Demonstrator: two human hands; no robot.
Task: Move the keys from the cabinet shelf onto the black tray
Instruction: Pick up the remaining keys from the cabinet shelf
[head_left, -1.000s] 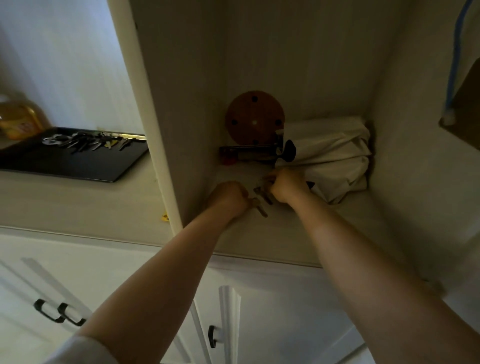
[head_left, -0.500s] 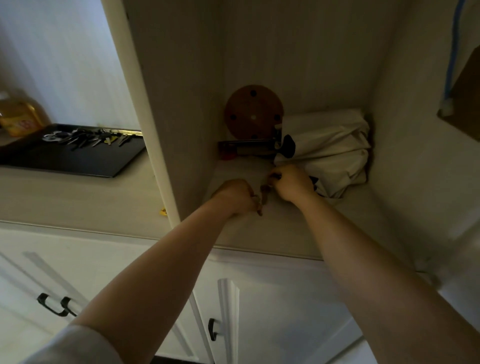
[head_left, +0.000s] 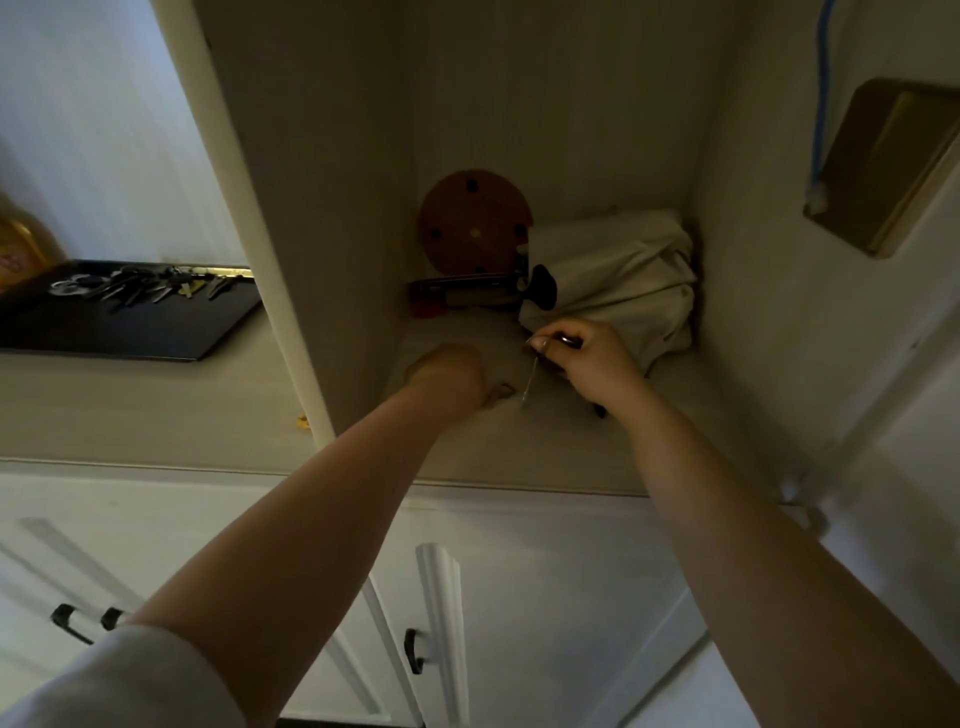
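Right hand (head_left: 592, 358) lifted off cabinet shelf (head_left: 545, 441), pinching a dangling key (head_left: 529, 382), left hand (head_left: 449, 374) fisted round another key (head_left: 503, 389)

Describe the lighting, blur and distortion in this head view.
Head view: the cabinet shelf is dim and shadowed, so the keys at the right hand and left hand are hard to make out; the black tray sits in brighter light; wide-angle bending curves the cabinet edges.

Matt black tray (head_left: 156, 332); shiny metal keys (head_left: 528, 382); cream cloth bag (head_left: 618, 280); wood disc (head_left: 475, 228).
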